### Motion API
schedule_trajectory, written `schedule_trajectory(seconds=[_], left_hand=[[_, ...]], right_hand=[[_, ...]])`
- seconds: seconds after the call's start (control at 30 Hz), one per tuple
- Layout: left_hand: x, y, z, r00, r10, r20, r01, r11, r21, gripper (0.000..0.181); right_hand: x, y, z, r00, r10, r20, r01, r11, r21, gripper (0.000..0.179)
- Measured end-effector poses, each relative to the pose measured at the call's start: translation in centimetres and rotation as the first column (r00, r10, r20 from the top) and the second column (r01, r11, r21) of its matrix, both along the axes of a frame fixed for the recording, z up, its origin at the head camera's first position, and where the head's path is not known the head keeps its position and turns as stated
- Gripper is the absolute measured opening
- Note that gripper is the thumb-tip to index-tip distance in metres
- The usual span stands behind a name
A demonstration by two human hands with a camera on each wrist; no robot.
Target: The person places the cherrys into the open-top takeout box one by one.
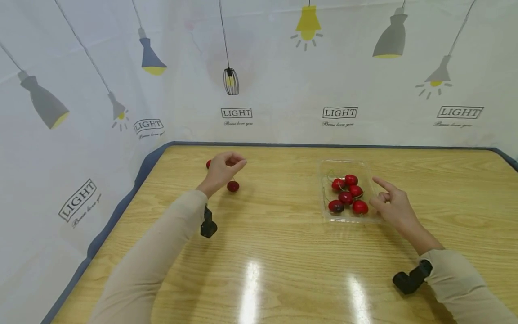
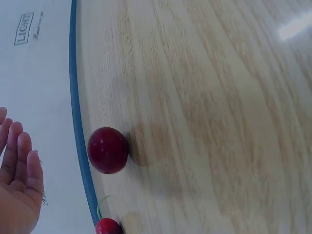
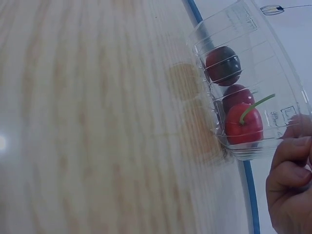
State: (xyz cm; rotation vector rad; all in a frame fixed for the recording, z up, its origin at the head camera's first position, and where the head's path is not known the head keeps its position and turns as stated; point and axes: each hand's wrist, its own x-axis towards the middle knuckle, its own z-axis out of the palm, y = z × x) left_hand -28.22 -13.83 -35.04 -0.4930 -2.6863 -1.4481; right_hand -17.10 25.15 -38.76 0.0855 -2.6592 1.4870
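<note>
My left hand [image 1: 222,170] hovers at the left of the table, thumb and index finger close together, with nothing visible between them. Just below it is a dark red cherry [image 1: 233,186], which the left wrist view shows apart from the fingers [image 2: 22,146]. Partly behind that hand lies another red cherry [image 1: 208,164]; its green stem shows in the left wrist view. A clear plastic container [image 1: 323,216] holds several red cherries [image 1: 346,198], some with stems. My right hand [image 1: 394,204] grips the container's right edge with curled fingers, its index finger stretched out.
The wooden table [image 1: 279,252] has a dark blue edge [image 1: 259,144] along the back and left. White sheets [image 1: 275,58] with printed lamps stand behind it. Black cameras sit on both wrists, the left camera [image 1: 208,225] close above the tabletop.
</note>
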Motion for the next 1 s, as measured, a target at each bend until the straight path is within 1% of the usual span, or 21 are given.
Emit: schedule_trajectory(seconds=[0.23, 0.37, 0.43, 0.63, 0.9, 1.0], left_hand=[[-0.4, -0.7, -0.7, 0.997, 0.075, 0.020, -0.075, 0.997, -0.013, 0.019], [-0.6, -0.9, -1.2, 0.994, 0.108, 0.020, -0.108, 0.994, -0.026, 0.019], [-0.7, -1.0, -1.4, 0.993, 0.117, 0.018, -0.116, 0.993, -0.036, 0.020], [-0.9, -1.1, -2.1, 0.990, 0.138, 0.021, -0.137, 0.990, -0.031, 0.021], [-0.9, -1.4, -2.4, 0.982, 0.170, 0.079, -0.167, 0.985, -0.043, 0.023], [-1.1, -1.5, -2.6, 0.980, 0.173, 0.097, -0.169, 0.985, -0.045, 0.023]], right_hand=[[-0.1, 0.0, 0.0, 1.000, -0.002, 0.009, 0.002, 1.000, -0.003, 0.060], [-0.1, 0.0, 0.0, 1.000, -0.004, 0.014, 0.004, 1.000, -0.001, 0.060], [-0.1, 0.0, 0.0, 1.000, -0.006, 0.016, 0.006, 1.000, 0.001, 0.060], [-0.1, 0.1, -0.2, 1.000, -0.004, 0.016, 0.004, 1.000, -0.011, 0.060], [-0.1, 0.0, -0.1, 1.000, -0.006, 0.012, 0.006, 1.000, -0.009, 0.060], [-0.1, 0.0, -0.1, 1.000, -0.006, 0.010, 0.006, 1.000, -0.006, 0.060]])
